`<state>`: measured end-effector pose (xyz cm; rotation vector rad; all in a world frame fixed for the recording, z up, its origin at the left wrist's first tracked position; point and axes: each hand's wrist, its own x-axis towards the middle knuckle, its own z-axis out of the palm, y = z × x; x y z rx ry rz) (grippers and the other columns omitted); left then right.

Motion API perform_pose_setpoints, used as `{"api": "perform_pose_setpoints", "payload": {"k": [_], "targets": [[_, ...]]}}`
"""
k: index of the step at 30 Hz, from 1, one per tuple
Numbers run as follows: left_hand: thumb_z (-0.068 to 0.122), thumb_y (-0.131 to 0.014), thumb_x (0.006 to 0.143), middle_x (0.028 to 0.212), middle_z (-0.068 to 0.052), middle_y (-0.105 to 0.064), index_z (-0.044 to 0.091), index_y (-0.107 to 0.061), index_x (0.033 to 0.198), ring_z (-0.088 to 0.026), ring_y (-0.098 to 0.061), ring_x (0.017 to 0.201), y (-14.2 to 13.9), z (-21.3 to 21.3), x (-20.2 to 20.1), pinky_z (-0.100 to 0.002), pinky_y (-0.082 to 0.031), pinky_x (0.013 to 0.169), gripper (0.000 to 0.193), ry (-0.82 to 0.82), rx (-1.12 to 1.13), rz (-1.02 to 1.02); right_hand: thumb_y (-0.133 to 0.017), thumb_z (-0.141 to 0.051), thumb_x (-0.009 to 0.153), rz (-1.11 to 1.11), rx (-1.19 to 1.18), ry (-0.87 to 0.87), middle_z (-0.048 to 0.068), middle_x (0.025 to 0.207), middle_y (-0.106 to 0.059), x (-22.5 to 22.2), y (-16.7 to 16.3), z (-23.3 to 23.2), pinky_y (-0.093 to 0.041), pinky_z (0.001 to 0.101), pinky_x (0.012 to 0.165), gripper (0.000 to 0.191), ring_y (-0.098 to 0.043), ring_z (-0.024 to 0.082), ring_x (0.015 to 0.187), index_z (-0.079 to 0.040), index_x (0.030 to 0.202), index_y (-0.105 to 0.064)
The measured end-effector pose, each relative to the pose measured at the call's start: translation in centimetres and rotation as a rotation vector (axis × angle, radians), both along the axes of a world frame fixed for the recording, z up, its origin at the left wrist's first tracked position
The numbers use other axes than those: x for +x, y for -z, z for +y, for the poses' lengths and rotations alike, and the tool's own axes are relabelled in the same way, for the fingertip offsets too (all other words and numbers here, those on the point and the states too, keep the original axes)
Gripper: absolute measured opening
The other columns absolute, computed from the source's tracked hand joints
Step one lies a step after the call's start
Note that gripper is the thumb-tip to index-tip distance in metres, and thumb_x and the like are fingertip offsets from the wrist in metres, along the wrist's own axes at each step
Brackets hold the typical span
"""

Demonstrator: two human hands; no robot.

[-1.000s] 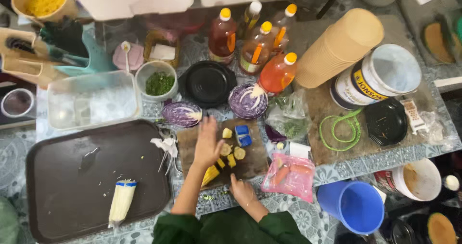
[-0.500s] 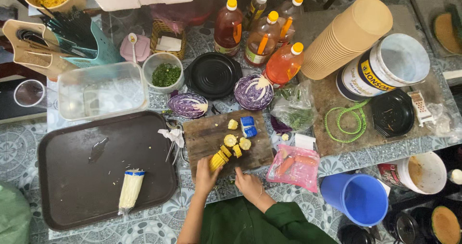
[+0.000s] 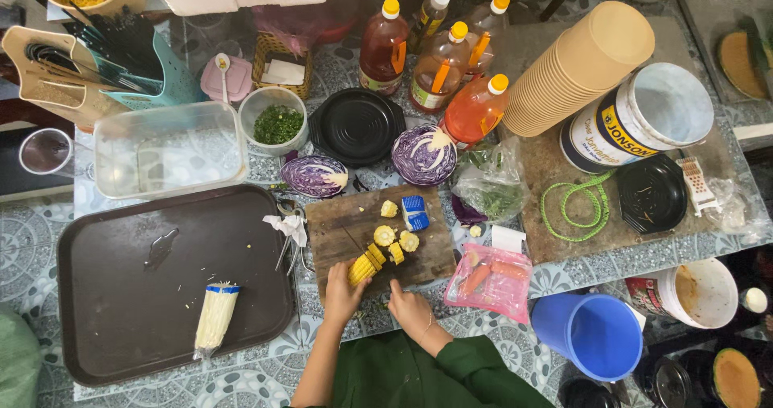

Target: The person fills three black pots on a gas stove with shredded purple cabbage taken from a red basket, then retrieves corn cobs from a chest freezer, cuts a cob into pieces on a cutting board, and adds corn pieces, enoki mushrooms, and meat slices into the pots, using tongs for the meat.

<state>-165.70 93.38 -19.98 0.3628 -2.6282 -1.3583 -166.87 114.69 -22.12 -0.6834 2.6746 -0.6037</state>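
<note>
A wooden cutting board (image 3: 338, 227) lies in the middle of the table with several cut yellow corn rounds (image 3: 385, 235) and a small blue packet (image 3: 413, 212) on it. My left hand (image 3: 342, 291) grips the near end of a corn cob (image 3: 360, 269) at the board's front edge. My right hand (image 3: 409, 307) rests just right of it with curled fingers, and I cannot tell whether it holds anything. A thin dark blade-like line (image 3: 350, 239) lies on the board beyond the cob.
A dark tray (image 3: 121, 295) with a wrapped noodle bundle (image 3: 213, 319) sits left. Two purple cabbage halves (image 3: 314, 175), sauce bottles (image 3: 439, 70), a black bowl (image 3: 357, 125), stacked paper cups (image 3: 580, 66) and a clear tub (image 3: 169, 146) stand behind. A pink bag (image 3: 491, 283) and blue bucket (image 3: 592, 335) are right.
My left hand has drawn back from the middle of the board to the cob at its near edge. My right hand has stayed near the front edge.
</note>
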Motion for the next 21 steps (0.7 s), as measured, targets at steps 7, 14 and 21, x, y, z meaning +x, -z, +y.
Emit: {"api": "perform_pose_setpoints", "payload": {"k": [7,14,21], "targets": [[0.026,-0.084,0.074,0.107,-0.018,-0.066,0.001,-0.064,0.121,-0.04,-0.058,0.103,-5.6,0.0,-1.1,-0.049,-0.048,0.089,0.057,0.02,-0.108,-0.08,-0.065,-0.02,0.091,0.028,-0.062,-0.027,0.021,0.066,-0.066,0.0,2.9,0.3,-0.052,0.053,0.052,0.053,-0.067,0.041,0.059,0.002,0.136,-0.048],[0.046,-0.061,0.095,0.137,-0.017,-0.053,0.001,-0.054,0.135,-0.035,-0.046,0.133,-13.1,0.7,-10.0,-0.053,-0.03,0.117,0.061,0.108,-0.526,0.379,-0.06,-0.025,0.097,-0.157,0.049,-0.017,0.023,0.074,-0.07,0.3,3.0,0.5,-0.054,0.0554,0.063,0.053,-0.07,0.043,0.07,0.001,0.141,-0.045],[0.057,-0.036,0.104,0.169,-0.019,-0.026,-0.003,-0.028,0.16,-0.033,-0.018,0.159,-10.2,2.5,-15.2,-0.054,-0.006,0.129,0.083,0.34,-0.566,0.209,-0.066,-0.026,0.088,-0.133,0.148,0.008,0.026,0.081,-0.07,0.4,3.6,0.6,-0.055,0.0585,0.062,0.058,-0.069,0.046,0.068,-0.002,0.138,-0.047]]}}
